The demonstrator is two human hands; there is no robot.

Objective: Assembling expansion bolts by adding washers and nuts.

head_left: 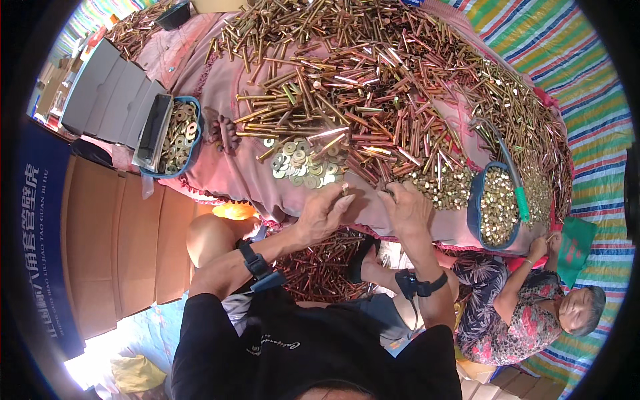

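Observation:
My left hand (325,210) is at the near edge of the pink-covered table, thumb and fingers pinched together. A small brassy end shows at its fingertips, too small to name. Just beyond it lies a loose pile of flat washers (303,165). My right hand (409,208) has its fingers curled together beside a heap of brass-coloured nuts (443,190); what they hold, if anything, is hidden. Past both hands, long brassy and reddish bolts with sleeves (373,113) are spread thickly over the cloth (260,180).
At the right, a blue basket (475,203) holds nuts, with a green-handled tool (521,203) by it. A blue tub (198,127) of washers and a grey box (110,87) stand left. Cartons (120,247) line the left. Another person (527,307) sits at the right.

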